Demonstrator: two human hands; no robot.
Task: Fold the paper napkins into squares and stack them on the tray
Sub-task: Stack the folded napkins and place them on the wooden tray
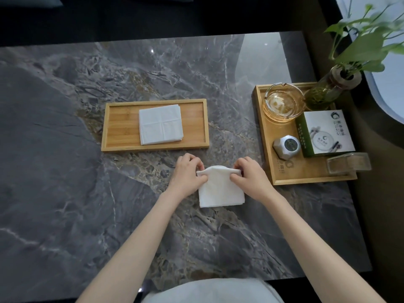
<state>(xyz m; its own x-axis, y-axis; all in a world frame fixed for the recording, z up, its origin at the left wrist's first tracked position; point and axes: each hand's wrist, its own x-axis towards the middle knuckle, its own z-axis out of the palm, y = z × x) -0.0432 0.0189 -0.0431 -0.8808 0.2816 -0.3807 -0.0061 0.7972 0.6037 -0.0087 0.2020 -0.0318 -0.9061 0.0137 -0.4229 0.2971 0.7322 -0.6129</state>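
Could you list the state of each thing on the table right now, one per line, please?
napkin in hand: partly folded, far edge lifted, near part on the table
left hand: pinching the napkin's far left corner
right hand: pinching the far right corner
napkin stack: folded square, lying flat in the tray
tray: holds only the stack
glass ashtray: upright, looks empty

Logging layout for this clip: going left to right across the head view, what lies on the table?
Bamboo tray with stacked napkins → left hand → napkin being folded → right hand → second tray holding ashtray and box.
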